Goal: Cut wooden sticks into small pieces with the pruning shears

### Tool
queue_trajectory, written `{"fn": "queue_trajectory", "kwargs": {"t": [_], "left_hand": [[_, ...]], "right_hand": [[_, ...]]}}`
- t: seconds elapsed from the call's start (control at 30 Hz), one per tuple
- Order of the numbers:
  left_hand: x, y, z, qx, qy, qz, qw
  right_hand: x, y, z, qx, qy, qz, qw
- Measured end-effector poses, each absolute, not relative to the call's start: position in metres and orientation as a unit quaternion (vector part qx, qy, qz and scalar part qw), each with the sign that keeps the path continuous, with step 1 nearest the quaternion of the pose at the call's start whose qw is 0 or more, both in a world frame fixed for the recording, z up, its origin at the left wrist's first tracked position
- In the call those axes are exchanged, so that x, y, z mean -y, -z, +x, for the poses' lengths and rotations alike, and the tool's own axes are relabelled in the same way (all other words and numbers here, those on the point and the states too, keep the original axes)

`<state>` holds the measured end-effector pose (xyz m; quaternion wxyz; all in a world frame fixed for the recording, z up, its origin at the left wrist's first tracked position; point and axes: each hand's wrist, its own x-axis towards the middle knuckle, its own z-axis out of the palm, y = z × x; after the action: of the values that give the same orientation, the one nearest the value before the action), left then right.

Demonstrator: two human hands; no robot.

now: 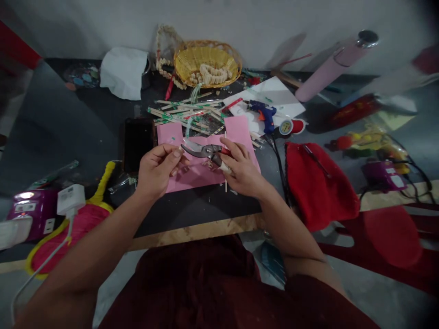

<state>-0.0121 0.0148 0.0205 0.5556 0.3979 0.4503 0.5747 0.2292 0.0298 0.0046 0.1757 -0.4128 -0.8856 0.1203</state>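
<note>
One pruner inside right grip

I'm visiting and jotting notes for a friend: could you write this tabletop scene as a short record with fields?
Right hand: holds pruning shears
Left hand: at the blade tips, seems to pinch a small pale piece
Beneath: pink paper
Beyond: thin sticks, wicker basket, glue gun
Right side: red cloth, pink bottle
Left side: phone

right hand: pruning shears | left hand: at blade tip | below: pink paper
</note>
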Motion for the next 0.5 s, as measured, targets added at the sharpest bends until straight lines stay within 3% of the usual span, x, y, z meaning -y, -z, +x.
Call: {"fn": "queue_trajectory", "kwargs": {"t": [0.5], "left_hand": [[-0.0120,-0.0122,-0.0132,-0.448,-0.529,0.479,0.539]], "right_hand": [[-0.0295,-0.0023,0.2272,0.896,-0.158,-0.378,0.172]]}}
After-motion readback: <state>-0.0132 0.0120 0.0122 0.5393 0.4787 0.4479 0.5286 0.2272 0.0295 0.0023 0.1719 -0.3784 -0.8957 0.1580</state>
